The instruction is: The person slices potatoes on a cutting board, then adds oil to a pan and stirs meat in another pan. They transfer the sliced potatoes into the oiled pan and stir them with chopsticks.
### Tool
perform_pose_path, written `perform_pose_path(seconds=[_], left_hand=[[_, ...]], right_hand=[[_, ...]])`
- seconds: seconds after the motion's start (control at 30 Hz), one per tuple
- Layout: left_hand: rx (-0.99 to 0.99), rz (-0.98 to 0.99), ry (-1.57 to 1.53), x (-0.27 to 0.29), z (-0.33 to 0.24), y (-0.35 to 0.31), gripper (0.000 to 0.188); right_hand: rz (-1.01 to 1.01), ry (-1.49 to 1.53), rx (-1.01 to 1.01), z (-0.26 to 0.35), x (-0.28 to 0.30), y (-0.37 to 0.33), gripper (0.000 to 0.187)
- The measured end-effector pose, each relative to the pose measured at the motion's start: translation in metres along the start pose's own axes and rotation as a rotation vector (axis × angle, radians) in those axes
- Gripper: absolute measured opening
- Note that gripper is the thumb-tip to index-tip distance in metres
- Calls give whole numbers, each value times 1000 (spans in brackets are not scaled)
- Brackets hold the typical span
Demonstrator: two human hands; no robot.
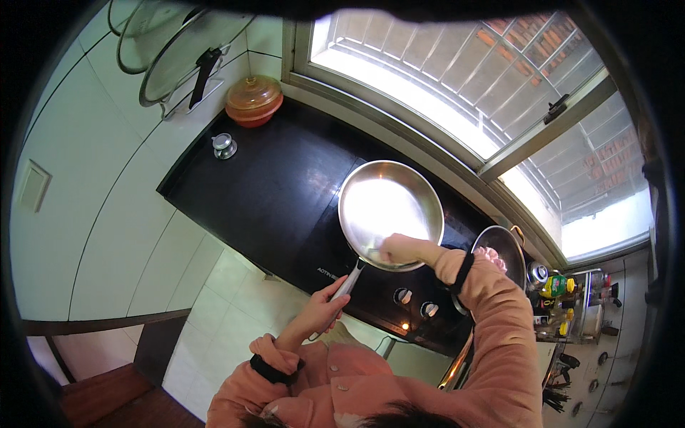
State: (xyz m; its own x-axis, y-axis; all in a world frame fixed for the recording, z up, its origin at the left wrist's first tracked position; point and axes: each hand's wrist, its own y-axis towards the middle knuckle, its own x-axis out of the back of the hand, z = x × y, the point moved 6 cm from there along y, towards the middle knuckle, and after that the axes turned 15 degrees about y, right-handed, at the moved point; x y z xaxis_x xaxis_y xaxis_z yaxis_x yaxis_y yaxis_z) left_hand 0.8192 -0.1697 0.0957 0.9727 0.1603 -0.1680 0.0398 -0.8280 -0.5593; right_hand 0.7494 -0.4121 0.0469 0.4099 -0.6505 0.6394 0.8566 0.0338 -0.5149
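Note:
A shallow steel frying pan (391, 171) sits over the stove, its inside bright with glare. My left hand (325, 307) is wrapped round the pan's long metal handle (347, 284). Over the near right part of the pan is my right hand (401, 248), its fingers curled close to the inner surface. What it holds, if anything, is hidden by glare and the hand itself. Two control knobs (403, 295) show on the black stove (278, 207) below the pan.
Behind my right forearm stands a second, dark pan (499, 242) with a pink lumpy thing (491, 258) partly hidden. An orange lidded pot (254, 101) and a small metal knob-like piece (224, 145) are at far left. Bottles (556, 287) fill a right-hand rack; glass lids (189, 60) hang upper left.

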Motion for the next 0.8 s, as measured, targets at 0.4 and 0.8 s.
perform_pose_path(seconds=[0.4, 0.8], left_hand=[[17, -32, -16, 1, 6, 0, 54], [15, -32, 44, 3, 3, 3, 54]], right_hand=[[-885, -235, -121, -46, 124, 69, 13], [41, -66, -115, -13, -4, 1, 16]])
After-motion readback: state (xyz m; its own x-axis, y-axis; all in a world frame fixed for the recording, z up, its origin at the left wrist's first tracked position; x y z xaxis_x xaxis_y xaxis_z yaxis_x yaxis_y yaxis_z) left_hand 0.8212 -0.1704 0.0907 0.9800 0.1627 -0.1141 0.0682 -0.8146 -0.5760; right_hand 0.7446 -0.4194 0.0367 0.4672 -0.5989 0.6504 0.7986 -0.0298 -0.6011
